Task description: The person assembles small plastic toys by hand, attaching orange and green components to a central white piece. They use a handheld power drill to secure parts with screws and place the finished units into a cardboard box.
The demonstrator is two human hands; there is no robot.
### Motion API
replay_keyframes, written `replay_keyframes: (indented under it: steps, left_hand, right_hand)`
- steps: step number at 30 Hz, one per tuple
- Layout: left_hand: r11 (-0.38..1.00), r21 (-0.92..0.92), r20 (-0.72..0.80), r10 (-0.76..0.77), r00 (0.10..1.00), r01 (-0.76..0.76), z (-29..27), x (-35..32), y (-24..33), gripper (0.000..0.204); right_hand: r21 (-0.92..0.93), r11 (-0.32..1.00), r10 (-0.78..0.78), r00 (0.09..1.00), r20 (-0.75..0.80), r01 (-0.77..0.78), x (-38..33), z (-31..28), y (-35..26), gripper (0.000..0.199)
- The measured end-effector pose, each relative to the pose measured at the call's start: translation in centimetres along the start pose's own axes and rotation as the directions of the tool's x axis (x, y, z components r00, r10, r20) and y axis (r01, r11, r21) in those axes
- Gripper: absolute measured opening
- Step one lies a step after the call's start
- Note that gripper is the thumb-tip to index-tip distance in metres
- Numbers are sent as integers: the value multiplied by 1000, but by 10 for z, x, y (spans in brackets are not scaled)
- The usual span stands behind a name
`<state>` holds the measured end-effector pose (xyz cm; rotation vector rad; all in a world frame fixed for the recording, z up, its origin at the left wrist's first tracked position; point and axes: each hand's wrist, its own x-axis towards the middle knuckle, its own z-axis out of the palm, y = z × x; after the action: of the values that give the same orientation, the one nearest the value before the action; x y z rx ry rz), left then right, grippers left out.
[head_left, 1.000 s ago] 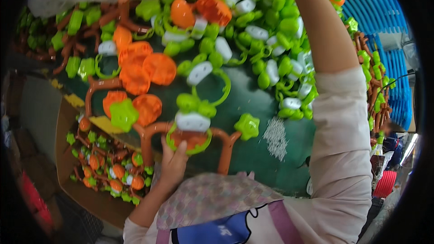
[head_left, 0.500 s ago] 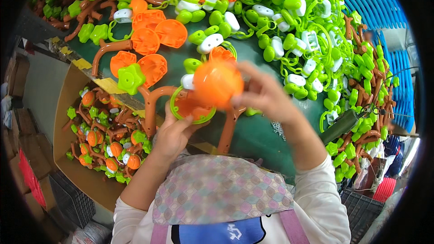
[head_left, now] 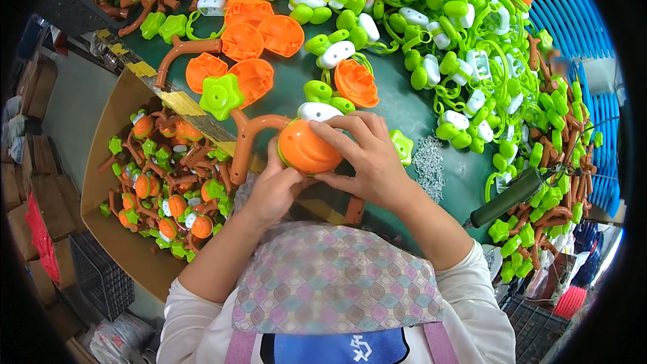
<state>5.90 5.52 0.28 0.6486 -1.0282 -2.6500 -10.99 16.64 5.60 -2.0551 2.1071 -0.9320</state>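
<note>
Green worktable (head_left: 397, 102): orange shell (head_left: 311, 147) now covers the opening

Half a second ago the right hand (head_left: 376, 162) held this glossy dome above a green-and-white fitting (head_left: 321, 112); now it lies over the fitting's round opening, so the hollow looks closed. Both hands wrap it narrowly: the left hand (head_left: 272, 193) at its lower left, the right hand's fingers bent across its right side. The dome sits near the table's edge, beside a smooth brown branch (head_left: 245, 146). Hollow, ribbed half-shells (head_left: 282, 35), a puffy star (head_left: 221, 96) and loose silvery screws (head_left: 429, 167) lie around.
</note>
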Motion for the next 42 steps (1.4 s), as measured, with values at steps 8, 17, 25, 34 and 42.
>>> replay_keyframes:
  steps: [8,17,25,34,42]
  left_hand:
    - [997,-54,78,61,995,-57,-9,-2,-5,66]
    - [934,302,-4,201,980,-190,20,-1,-1,63]
    - [809,575,194,10,981,-122,40,20,41,69]
    - [847,523,66,75,995,-99,39,2,22,73]
    - [683,691,199,133,971,-235,77,-34,23,78]
  right_hand:
    - [-90,994,-53,996,76,60,4,-10,-6,78]
    - [-64,993,-96,995,-8,96,3,-27,2,56]
    - [110,986,96,970,222,-123,63,-24,43,33]
    - [231,967,77,989,126,-105,28,-19,39,32]
    - [451,882,9,964,266,-133,-6,-89,11,51]
